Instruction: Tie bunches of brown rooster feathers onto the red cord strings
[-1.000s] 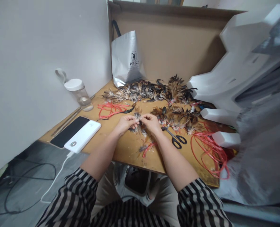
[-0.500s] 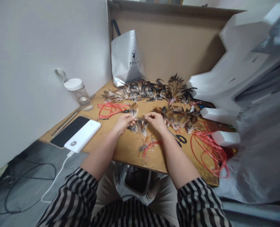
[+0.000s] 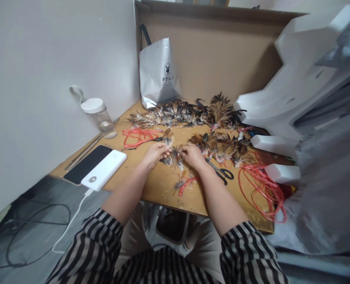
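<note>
Brown and grey feathers (image 3: 168, 137) stick up from between the closed fingers of my left hand (image 3: 156, 154), above the middle of the table. Just to the right, my right hand (image 3: 192, 155) has its thumb and fingertips pinched at a small tuft of feathers (image 3: 179, 161) lying by the left fingers. Whether the right fingertips hold a feather or only touch the tuft is hard to see. Loose feather scraps and a short red strip (image 3: 188, 184) lie nearer the table edge. Black-handled scissors (image 3: 222, 172) rest beside my right wrist.
Feather bunches (image 3: 177, 113) line the back of the table (image 3: 163, 189), with more bunches (image 3: 225, 146) at right. Red cords (image 3: 139, 137) lie left, a larger tangle (image 3: 265, 189) right. A phone (image 3: 87, 163), power bank (image 3: 103, 171), bottle (image 3: 99, 116), silver bag (image 3: 158, 73) and white foam (image 3: 296, 75) stand around.
My right hand has moved slightly left and down, closer to my left hand, and more of the scissors shows. My left hand keeps its grip on the feathers.
</note>
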A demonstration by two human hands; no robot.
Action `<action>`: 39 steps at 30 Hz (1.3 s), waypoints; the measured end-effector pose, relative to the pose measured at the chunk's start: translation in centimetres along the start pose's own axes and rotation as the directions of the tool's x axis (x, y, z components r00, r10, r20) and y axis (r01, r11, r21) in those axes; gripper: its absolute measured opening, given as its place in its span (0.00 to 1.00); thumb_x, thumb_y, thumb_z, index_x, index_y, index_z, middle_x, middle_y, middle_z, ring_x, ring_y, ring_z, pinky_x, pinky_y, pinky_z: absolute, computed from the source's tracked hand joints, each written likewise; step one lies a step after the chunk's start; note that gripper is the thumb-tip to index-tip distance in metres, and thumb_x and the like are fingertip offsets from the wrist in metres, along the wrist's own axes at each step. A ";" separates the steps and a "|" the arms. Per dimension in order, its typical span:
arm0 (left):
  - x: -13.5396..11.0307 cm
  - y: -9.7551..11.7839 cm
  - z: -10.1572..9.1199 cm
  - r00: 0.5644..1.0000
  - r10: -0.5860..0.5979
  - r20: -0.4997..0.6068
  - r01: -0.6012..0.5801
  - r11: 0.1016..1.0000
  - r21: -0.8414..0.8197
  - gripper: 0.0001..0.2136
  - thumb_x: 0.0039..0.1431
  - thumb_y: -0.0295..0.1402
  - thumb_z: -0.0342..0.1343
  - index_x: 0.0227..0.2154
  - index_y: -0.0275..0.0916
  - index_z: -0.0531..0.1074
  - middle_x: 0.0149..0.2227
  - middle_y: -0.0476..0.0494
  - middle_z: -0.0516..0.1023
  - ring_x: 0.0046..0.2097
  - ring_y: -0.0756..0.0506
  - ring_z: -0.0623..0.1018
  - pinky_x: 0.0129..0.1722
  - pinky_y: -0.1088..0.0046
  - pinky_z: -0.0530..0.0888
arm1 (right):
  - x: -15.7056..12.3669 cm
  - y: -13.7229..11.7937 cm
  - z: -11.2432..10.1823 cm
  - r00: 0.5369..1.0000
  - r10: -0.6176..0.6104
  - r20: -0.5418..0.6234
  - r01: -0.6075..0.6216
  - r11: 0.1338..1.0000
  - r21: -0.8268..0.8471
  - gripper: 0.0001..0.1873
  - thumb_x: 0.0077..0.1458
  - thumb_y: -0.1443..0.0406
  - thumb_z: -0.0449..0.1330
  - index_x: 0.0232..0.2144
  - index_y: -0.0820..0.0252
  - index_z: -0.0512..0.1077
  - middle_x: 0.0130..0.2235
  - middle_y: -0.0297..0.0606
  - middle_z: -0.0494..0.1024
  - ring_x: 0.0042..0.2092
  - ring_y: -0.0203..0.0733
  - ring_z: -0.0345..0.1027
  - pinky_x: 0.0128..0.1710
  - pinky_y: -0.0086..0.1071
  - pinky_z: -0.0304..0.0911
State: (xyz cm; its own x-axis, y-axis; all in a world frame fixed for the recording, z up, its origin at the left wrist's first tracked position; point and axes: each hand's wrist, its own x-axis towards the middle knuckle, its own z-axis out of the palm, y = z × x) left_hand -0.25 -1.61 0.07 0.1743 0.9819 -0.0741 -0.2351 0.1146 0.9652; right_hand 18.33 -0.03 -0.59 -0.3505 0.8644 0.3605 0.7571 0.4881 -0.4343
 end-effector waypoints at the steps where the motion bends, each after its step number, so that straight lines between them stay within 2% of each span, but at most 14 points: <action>1: 0.0 0.0 0.0 1.000 0.003 0.005 -0.003 1.000 -0.005 0.09 0.41 0.34 0.61 0.23 0.32 0.72 0.21 0.47 0.72 0.20 0.57 0.67 0.20 0.83 0.64 | 0.0 0.1 -0.1 0.999 0.009 -0.032 -0.008 1.000 0.022 0.07 0.46 0.69 0.55 0.28 0.57 0.74 0.31 0.38 0.70 0.35 0.39 0.62 0.37 0.31 0.55; 6: 0.0 -0.1 -0.1 1.000 0.000 0.027 0.000 1.000 -0.028 0.09 0.41 0.33 0.61 0.24 0.31 0.72 0.22 0.47 0.72 0.21 0.57 0.68 0.21 0.84 0.65 | 0.2 0.3 -0.7 0.979 0.045 -0.199 -0.015 0.989 0.148 0.09 0.47 0.69 0.53 0.30 0.60 0.72 0.32 0.37 0.70 0.35 0.37 0.63 0.38 0.30 0.57; 8: 0.0 -0.1 -0.1 1.000 -0.003 0.023 0.004 1.000 -0.030 0.09 0.42 0.34 0.61 0.24 0.31 0.72 0.22 0.46 0.73 0.21 0.57 0.68 0.20 0.84 0.65 | 0.1 0.3 -0.8 0.985 0.035 -0.167 -0.014 0.992 0.127 0.09 0.47 0.69 0.53 0.31 0.60 0.72 0.32 0.37 0.70 0.36 0.38 0.63 0.38 0.30 0.57; 13: 0.0 -0.1 -0.2 0.999 -0.011 0.033 0.011 1.000 -0.011 0.10 0.42 0.34 0.61 0.25 0.31 0.72 0.22 0.46 0.73 0.21 0.57 0.68 0.21 0.84 0.65 | -0.1 0.1 0.0 1.000 0.008 0.010 -0.008 0.999 -0.038 0.14 0.45 0.70 0.56 0.37 0.55 0.72 0.34 0.38 0.70 0.37 0.40 0.63 0.37 0.31 0.56; 16: 0.1 -0.2 -0.2 0.998 -0.022 0.052 0.023 1.000 -0.012 0.10 0.42 0.34 0.61 0.25 0.31 0.72 0.22 0.46 0.73 0.21 0.57 0.68 0.21 0.84 0.66 | -0.1 0.1 0.6 0.999 0.033 0.012 -0.032 0.997 -0.076 0.13 0.46 0.69 0.55 0.36 0.55 0.73 0.33 0.39 0.70 0.37 0.41 0.63 0.37 0.31 0.56; 20: 0.2 -0.5 -0.4 0.997 -0.015 0.074 0.018 0.999 -0.046 0.10 0.42 0.33 0.61 0.25 0.31 0.72 0.24 0.45 0.74 0.22 0.57 0.70 0.21 0.85 0.66 | 0.3 0.6 0.6 0.986 0.094 -0.141 -0.091 0.995 0.026 0.09 0.49 0.67 0.53 0.30 0.58 0.74 0.31 0.38 0.68 0.34 0.38 0.62 0.35 0.30 0.57; 23: 0.3 -0.6 -0.5 0.996 -0.015 0.084 0.021 0.997 -0.074 0.09 0.43 0.33 0.61 0.26 0.30 0.73 0.24 0.45 0.74 0.22 0.58 0.70 0.22 0.86 0.67 | 0.3 0.6 0.0 0.952 0.100 -0.290 -0.061 0.988 0.140 0.10 0.51 0.66 0.52 0.31 0.59 0.73 0.32 0.38 0.68 0.34 0.38 0.62 0.36 0.30 0.57; 27: 0.2 -0.4 -0.5 0.994 -0.038 0.105 0.051 0.991 -0.125 0.08 0.44 0.30 0.61 0.28 0.30 0.73 0.28 0.42 0.76 0.24 0.57 0.72 0.22 0.86 0.67 | -0.1 -0.6 -0.8 0.923 0.030 -0.383 0.026 0.990 0.140 0.12 0.53 0.65 0.50 0.34 0.58 0.72 0.33 0.39 0.67 0.36 0.39 0.61 0.37 0.32 0.57; 31: 0.0 -0.3 -0.5 0.987 -0.059 0.149 0.083 0.984 -0.160 0.08 0.45 0.29 0.60 0.30 0.30 0.73 0.34 0.39 0.77 0.27 0.56 0.73 0.22 0.87 0.68 | -0.4 -2.6 -1.2 0.946 -0.123 -0.299 0.111 0.992 -0.058 0.12 0.54 0.65 0.50 0.35 0.54 0.73 0.36 0.40 0.67 0.40 0.42 0.58 0.41 0.34 0.52; 34: -0.1 -0.3 -0.5 0.980 -0.067 0.190 0.098 0.982 -0.159 0.10 0.46 0.28 0.59 0.32 0.30 0.73 0.35 0.38 0.76 0.27 0.55 0.74 0.22 0.87 0.68 | -0.5 -3.6 -1.3 0.954 -0.194 -0.227 0.153 0.971 -0.185 0.12 0.55 0.64 0.50 0.36 0.53 0.73 0.37 0.41 0.66 0.41 0.43 0.56 0.41 0.35 0.49; 39: 0.0 -0.5 -0.4 0.975 -0.057 0.213 0.098 0.977 -0.188 0.08 0.44 0.26 0.60 0.30 0.29 0.74 0.30 0.41 0.76 0.25 0.56 0.73 0.23 0.86 0.69 | -0.5 -4.2 -1.1 0.943 -0.243 -0.227 0.186 0.951 -0.246 0.12 0.55 0.63 0.50 0.35 0.55 0.73 0.37 0.41 0.67 0.40 0.42 0.55 0.40 0.34 0.48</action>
State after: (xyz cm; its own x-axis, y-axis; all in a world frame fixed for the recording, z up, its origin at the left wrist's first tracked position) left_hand -0.49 -1.62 -0.54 0.3873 0.9190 -0.0738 -0.3922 0.2367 0.8889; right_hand 15.95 -2.64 1.91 -0.3893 0.6693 0.6328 0.7906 0.5953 -0.1432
